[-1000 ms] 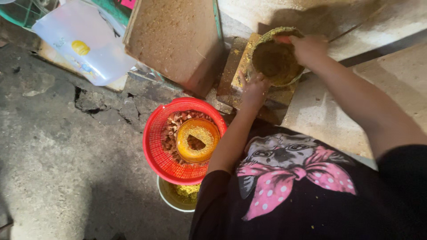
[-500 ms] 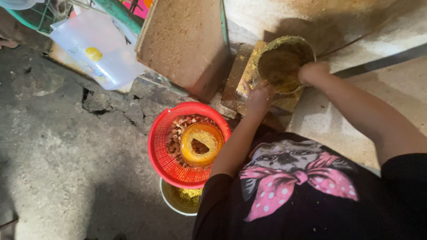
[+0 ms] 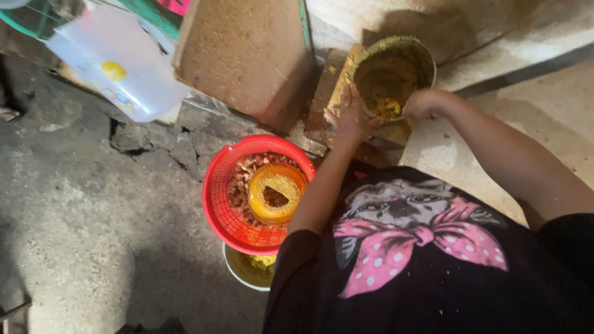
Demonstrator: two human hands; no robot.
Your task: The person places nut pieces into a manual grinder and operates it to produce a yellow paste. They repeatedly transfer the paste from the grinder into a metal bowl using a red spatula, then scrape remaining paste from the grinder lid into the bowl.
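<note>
Shifting since earlier: right hand dropping from far rim to near rim of yellow-caked pot, fingers curled on it; left hand bracing pot's side, fingers spread. Likely steadying pot on block; next needing firm hold. Red basket sitting nearby.

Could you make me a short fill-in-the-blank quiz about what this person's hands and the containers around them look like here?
1. The left hand and right hand both rest at the round, yellow-crusted mortar-like bowl, which sits on a ____ block.
2. The round plastic mesh basket on the ground is coloured ____.
3. Inside that basket lies an orange ____-shaped piece with a hole in its middle.
4. Beneath the basket stands a pale ____ holding yellow matter.

Missing words: wooden; red; ring; bucket
</note>
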